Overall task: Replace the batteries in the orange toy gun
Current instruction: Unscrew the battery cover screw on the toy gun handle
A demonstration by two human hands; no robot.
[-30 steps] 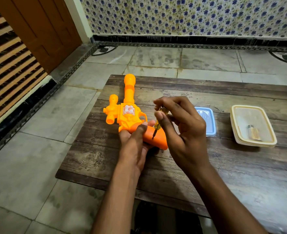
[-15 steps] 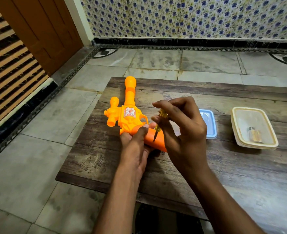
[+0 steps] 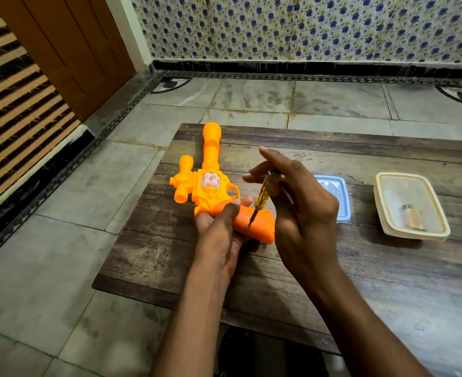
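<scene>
Toy gun: the orange toy gun lies on its side near the left end of the wooden table, barrel pointing away, so one flat face of the grip is turned up for the tool.
Left hand: the left hand grips the handle from below, thumb laid over the top; judged a brace, so the toy cannot turn under the tool.
Right hand: the right hand pinches the yellow-handled screwdriver between thumb and fingers, the rest loosely spread.
Screwdriver tip: set on the grip face, tilted, probably at the battery cover screw; the screw itself is too small to see.
Containers: a blue tub and a cream tub wait on the right, the cream one holding a battery, kept within reach.
</scene>
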